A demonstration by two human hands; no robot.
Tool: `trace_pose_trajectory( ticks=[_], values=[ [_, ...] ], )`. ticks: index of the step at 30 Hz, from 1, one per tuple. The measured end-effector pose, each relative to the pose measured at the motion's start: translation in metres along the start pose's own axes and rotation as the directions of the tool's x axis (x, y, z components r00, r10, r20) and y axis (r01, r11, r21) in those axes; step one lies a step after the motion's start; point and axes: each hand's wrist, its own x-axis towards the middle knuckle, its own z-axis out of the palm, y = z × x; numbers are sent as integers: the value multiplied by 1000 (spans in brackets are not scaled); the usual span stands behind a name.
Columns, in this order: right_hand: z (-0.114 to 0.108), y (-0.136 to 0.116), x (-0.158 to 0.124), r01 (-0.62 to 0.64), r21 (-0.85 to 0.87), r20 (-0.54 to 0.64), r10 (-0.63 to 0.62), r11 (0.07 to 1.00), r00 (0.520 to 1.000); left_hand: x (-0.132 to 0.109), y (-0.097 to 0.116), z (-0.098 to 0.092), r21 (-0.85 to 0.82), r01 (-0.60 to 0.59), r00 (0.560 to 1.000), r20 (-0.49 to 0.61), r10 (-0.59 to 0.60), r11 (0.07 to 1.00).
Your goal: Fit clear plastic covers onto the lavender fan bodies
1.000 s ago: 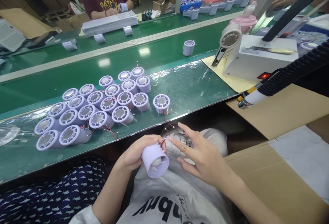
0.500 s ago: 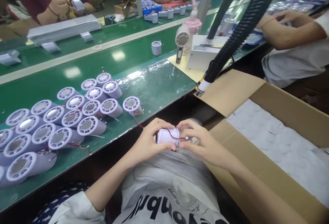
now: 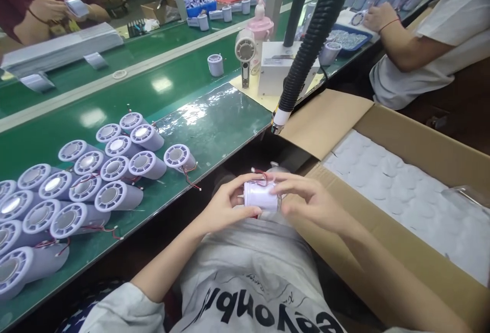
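A lilac cylindrical housing [image 3: 261, 196] lies sideways in front of my shirt, with a thin red and black wire looping over its top. My left hand [image 3: 227, 203] grips its left end, thumb below and fingers behind. Around the right end curl the fingers of my right hand [image 3: 308, 198], touching the top edge; they are slightly blurred. Something clear shows at that end, partly hidden by the fingers. On the green bench to the left stand several similar lilac housings [image 3: 118, 196], grilled round ends up, some with wires trailing.
A black corrugated hose [image 3: 314, 37] with a white nozzle hangs ahead. To my right is an open cardboard box [image 3: 424, 131] with a white bumpy layer inside. A grey box [image 3: 287, 68] and pink bottle [image 3: 260, 27] stand on the bench [image 3: 214, 119]. Co-workers sit across and right.
The housing has turned in my hands, so its wire now runs along the top instead of across the front. My right fingers have shifted and loosened a little. The camera view has swung right.
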Motion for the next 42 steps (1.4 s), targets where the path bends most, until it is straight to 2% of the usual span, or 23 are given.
trace_pose_trajectory(
  ticks=[3,6,16,21,29,36,42],
  values=[
    [-1,4,-10,200,-233,82,-186,952,979,-2,2,4,-127,80,996,-19,-83,989],
    [-1,6,-16,247,-301,93,-230,921,969,-4,1,4,-150,89,996,13,-88,985],
    [-4,-5,-20,92,-140,98,-79,986,992,-7,2,2,-147,78,996,45,-72,986],
    [-2,-3,-20,66,-107,109,-55,992,992,-9,2,2,-81,60,997,48,-56,995],
    [-3,-6,-22,-68,-32,112,71,997,991,-11,7,0,153,-105,991,98,91,983],
    [0,-10,-21,-253,147,140,233,956,962,-12,7,-1,220,-174,981,119,151,960],
    [2,-10,-19,-319,315,170,278,894,945,-11,6,-2,256,-203,975,139,172,945]
  ],
)
